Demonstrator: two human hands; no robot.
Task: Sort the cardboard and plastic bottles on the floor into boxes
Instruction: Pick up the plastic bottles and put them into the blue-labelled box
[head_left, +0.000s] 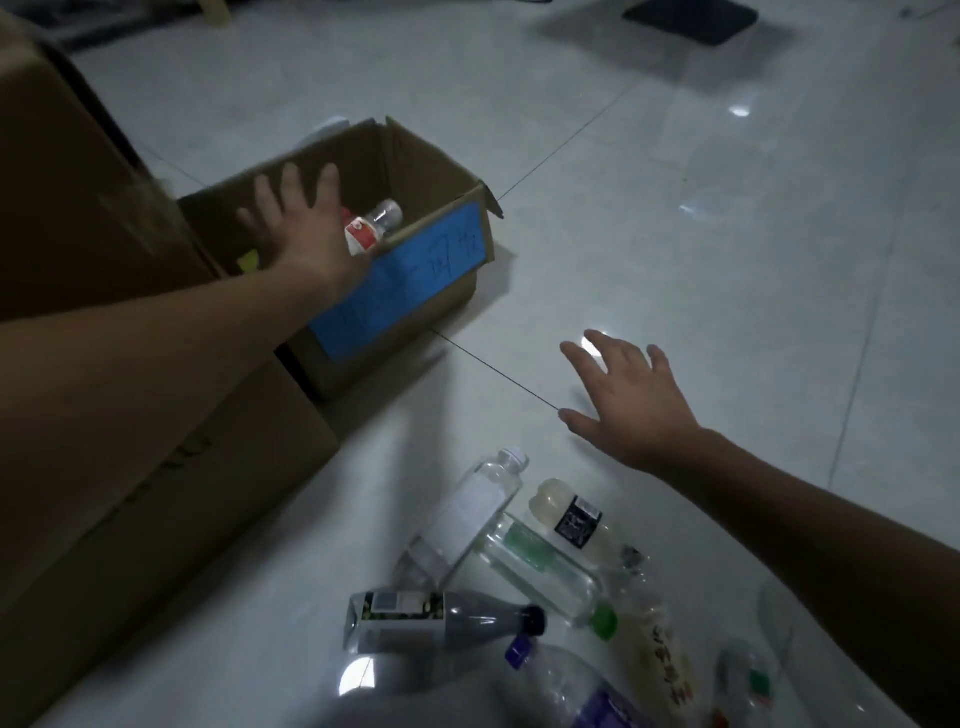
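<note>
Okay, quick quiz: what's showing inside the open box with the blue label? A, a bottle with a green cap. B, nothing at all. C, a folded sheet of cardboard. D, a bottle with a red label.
D: a clear bottle with a red label lies inside the box, just past the open left hand; the green-capped bottle is on the floor.

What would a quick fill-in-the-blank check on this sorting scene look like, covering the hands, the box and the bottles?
1. The label on the open cardboard box is coloured ____.
2. The left hand is spread over the box, above a bottle with a red label, and grips ____.
3. The right hand hangs open above the ____, beyond the bottle pile.
4. The bottle with a grey body lying on the floor has a ____ cap.

Missing words: blue; nothing; floor; black
</note>
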